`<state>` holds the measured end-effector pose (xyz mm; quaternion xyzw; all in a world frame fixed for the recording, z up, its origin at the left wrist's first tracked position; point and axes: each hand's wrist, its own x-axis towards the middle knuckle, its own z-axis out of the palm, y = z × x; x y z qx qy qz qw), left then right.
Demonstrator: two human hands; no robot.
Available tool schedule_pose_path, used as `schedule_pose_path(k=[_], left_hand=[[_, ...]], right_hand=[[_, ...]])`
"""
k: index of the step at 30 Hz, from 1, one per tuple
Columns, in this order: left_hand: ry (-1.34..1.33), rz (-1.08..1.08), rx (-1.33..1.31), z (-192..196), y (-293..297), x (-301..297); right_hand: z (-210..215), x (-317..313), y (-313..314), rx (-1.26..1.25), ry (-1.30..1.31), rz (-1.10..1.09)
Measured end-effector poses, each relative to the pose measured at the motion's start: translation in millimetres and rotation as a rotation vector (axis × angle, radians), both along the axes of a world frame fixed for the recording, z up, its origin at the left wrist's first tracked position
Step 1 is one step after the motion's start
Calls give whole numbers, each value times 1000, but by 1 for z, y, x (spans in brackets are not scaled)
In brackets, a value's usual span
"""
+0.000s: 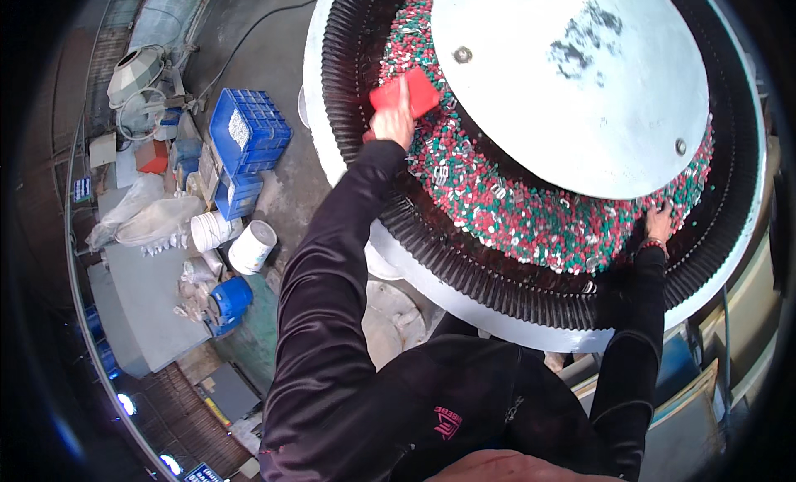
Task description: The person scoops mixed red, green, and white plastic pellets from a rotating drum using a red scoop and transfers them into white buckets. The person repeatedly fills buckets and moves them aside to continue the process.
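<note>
A large round bowl machine with a ribbed black wall (352, 109) fills the upper right, holding a ring of small red, green and white pieces (531, 225) around a wide white centre cover (572, 92). Some metal-looking, link-shaped parts (441, 174) lie among the pieces. My left hand (393, 125) is closed around a red plastic scoop (412, 92), held over the pieces at the bowl's left side. Over on the right, my right hand (659, 223) reaches down into the pieces just below the cover. Its fingers look apart, their tips partly hidden by the pieces.
Blue crates (253, 134) stand on the floor to the left, one with white pieces in it. Near them are white buckets (252, 247), a blue drum (230, 303) and plastic bags (157, 217). A dark cable (249, 34) crosses the floor. The bowl's pale rim (497, 319) lies before my body.
</note>
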<state>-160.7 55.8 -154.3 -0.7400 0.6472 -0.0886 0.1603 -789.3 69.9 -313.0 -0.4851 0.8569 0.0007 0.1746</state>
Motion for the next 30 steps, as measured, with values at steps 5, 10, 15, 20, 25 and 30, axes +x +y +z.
schedule_pose_path(k=[5, 10, 15, 20, 25, 30], left_hand=[[422, 346, 451, -6, 95, -81], [818, 142, 654, -28, 140, -183], [1670, 1110, 839, -5, 147, -221], [1981, 994, 921, 64, 151, -215], [2172, 1053, 922, 119, 171, -196], [2340, 1031, 768, 163, 206, -168]], right_hand=[[1, 79, 29, 1, -487, 59], [40, 206, 58, 184, -1108, -189], [154, 230, 53, 251, -1308, 229], [262, 190, 44, 468, -1147, 413], [289, 117, 62, -63, -717, 358], [263, 76, 78, -194, -414, 280]])
